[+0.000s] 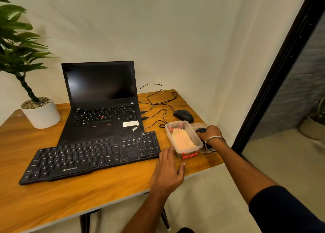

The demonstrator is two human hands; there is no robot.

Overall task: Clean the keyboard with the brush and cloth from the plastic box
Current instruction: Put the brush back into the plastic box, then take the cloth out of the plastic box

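Wooden table (105,188): carries everything.
Keyboard (91,155): long axis 8-to-2 o'clock, at 9 o'clock of box.
Plastic box (197,141): open; cloth (182,139) inside.
Left hand (168,171): fingers spread, empty, touching box.
Right hand (210,132): nearer; fingers curled on dark object, apparently brush (200,130), at box's 3 o'clock.

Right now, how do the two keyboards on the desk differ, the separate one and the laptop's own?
The separate keyboard lies in front, at a slant across the desk; the laptop keyboard sits behind it, built into the laptop's base. The separate keyboard is wider and has a number pad at its right end; the laptop keyboard has none. The laptop keyboard has a red dot in its middle; the separate one shows white Zebronics lettering. Both are black with white legends.
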